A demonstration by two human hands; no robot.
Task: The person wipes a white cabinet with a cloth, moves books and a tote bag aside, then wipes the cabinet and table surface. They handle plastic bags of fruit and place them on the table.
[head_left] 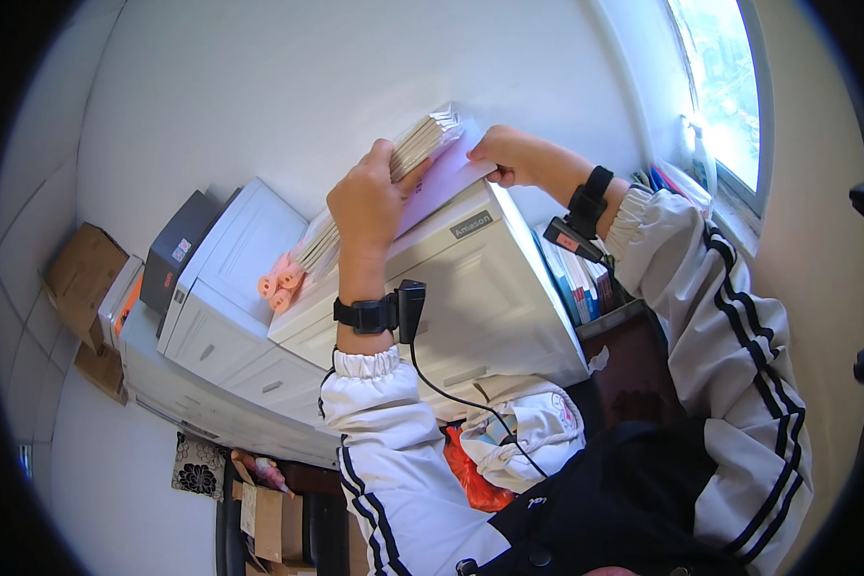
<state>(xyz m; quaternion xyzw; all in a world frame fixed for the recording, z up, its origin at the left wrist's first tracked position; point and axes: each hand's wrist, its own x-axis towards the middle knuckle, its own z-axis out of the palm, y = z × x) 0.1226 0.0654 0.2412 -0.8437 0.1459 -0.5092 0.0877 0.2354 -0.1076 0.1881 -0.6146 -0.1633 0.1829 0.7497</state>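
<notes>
My left hand [367,197] is closed around a stack of thin, beige-edged items [422,146] with clear plastic at its far end; their exact kind I cannot tell. Beside the stack lies a flat, pale pink sheet or folder [442,184]. My right hand [507,156] pinches its right edge, fingers pressed together. Both hands are over the top of a white drawer cabinet [442,288]. More of the beige-edged stack shows to the left of my left hand. A pink plush toy [281,281] sits at that end, on the cabinet top.
Another white cabinet [235,259] and a dark grey box [184,245] stand to the left, with cardboard boxes [86,274] beyond. Upright books and folders [571,278] fill the right side, near the window [725,86]. A white cloth bag [528,432] sits below the cabinet.
</notes>
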